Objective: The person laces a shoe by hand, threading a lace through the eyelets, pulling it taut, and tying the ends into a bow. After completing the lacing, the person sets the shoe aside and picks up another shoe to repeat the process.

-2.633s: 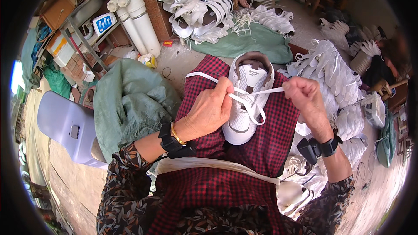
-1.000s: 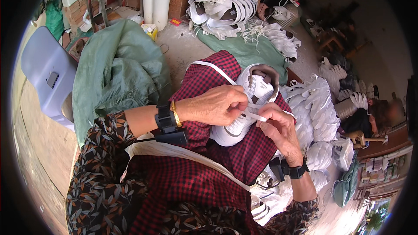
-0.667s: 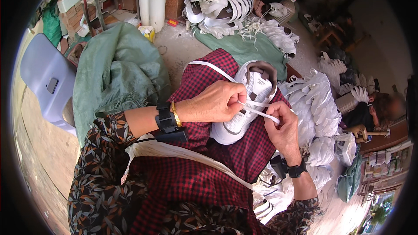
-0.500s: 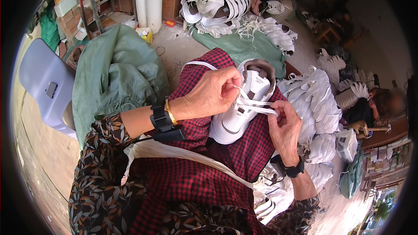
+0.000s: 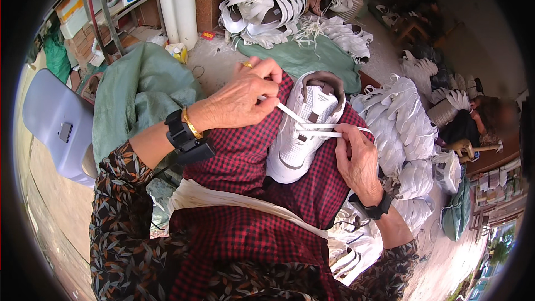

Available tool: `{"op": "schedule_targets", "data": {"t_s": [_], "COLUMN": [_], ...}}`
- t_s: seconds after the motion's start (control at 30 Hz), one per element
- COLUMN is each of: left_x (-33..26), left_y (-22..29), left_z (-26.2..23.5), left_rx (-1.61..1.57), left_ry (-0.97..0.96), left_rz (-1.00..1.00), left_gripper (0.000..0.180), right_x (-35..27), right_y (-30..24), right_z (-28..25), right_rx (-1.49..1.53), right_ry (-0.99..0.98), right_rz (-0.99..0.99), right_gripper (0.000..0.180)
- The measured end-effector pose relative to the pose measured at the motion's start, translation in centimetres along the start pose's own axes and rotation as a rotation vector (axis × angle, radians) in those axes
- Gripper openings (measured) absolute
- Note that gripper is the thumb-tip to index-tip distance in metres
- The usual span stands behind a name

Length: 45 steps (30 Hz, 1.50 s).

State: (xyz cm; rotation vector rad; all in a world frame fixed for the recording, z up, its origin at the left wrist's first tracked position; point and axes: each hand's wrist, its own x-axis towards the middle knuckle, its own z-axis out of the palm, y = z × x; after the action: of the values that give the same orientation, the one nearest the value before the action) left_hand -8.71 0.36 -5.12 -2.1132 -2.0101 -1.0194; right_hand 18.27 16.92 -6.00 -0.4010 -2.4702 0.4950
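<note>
Sacking (image 5: 146,81) lies left of the sneaker (image 5: 296,146), heaped white uppers (image 5: 397,125) right.

I see a pale purple plastic chair (image 5: 47,100) on the left. Past it, fat white pipes (image 5: 185,14) stand between a metal rack (image 5: 112,32) and a brown wall (image 5: 206,0). Bright light hits the floor (image 5: 443,265) on the right, but the back corner (image 5: 485,33) is dark.

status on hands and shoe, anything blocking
Left hand holding white lace, right hand pinching lace too. White sneaker upright on checked cloth. No obstruction visible.
</note>
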Motion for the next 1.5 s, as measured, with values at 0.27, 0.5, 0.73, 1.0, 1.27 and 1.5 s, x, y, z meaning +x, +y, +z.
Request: {"op": "schedule_targets", "data": {"t_s": [0.27, 0.5, 0.73, 1.0, 1.27, 1.5], "left_x": [-4.7, -3.5, -1.6, 0.0, 1.4, 0.8], "left_y": [-7.2, -6.9, -2.4, 0.8, -1.5, 1.1], "left_z": [-2.7, -1.6, -0.2, 1.9, -0.5, 0.9], "left_rx": [0.171, 0.106, 0.078, 0.086, -0.277, -0.134], "left_ry": [0.089, 0.090, 0.137, -0.030, -0.196, 0.001], "left_rz": [-0.250, -0.252, -0.196, 0.137, -0.176, -0.057], "left_gripper": [0.015, 0.015, 0.019, 0.021, 0.008, 0.019], "right_x": [1.6, 1.5, 3.1, 4.0, 4.1, 4.8], "right_y": [-1.0, -2.1, -2.8, -3.4, -3.6, -1.6], "right_z": [-0.6, 0.0, 1.0, 0.8, -0.4, -0.1], "right_rx": [0.020, 0.078, 0.092, -0.077, -0.242, -0.021], "right_ry": [-0.079, -0.084, -0.197, -0.214, -0.297, -0.312], "right_rz": [0.077, -0.173, -0.131, -0.107, -0.237, -0.252], "right_gripper": [0.033, 0.028, 0.013, 0.029, 0.035, 0.024]}}
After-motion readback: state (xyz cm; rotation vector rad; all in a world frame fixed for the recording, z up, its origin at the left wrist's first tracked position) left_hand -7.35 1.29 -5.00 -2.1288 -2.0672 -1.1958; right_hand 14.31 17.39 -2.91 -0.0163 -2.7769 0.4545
